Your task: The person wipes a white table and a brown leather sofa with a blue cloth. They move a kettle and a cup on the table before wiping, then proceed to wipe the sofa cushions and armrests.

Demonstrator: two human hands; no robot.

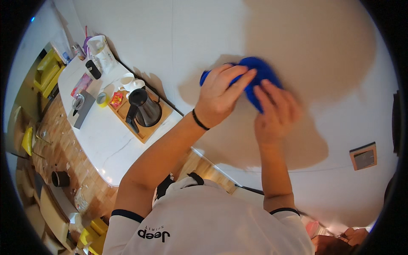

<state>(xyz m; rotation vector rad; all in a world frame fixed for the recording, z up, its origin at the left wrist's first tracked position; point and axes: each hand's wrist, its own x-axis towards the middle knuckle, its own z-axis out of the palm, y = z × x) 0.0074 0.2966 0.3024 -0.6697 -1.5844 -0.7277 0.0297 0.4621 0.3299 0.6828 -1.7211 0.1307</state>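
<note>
A bright blue cloth (pixel 259 68) is bunched up in front of the pale wall (pixel 204 38), and its shadow falls close around it. My left hand (pixel 222 91) is closed on the left part of the cloth, fingers bent over it. At the cloth's lower right edge, my right hand (pixel 277 108) grips it with curled fingers, slightly smeared by motion. Whether the cloth is pressed to the wall or just off it, I cannot tell. A dark band circles my left wrist.
Left of me stands a white table (pixel 114 148) with a wooden tray (pixel 146 136), a dark kettle (pixel 146 108), white cups (pixel 127 80), a tape roll (pixel 102 100) and a grey box (pixel 85 111). A framed switch plate (pixel 364 157) is on the wall at right. Yellow chairs (pixel 47 72) stand beyond the table.
</note>
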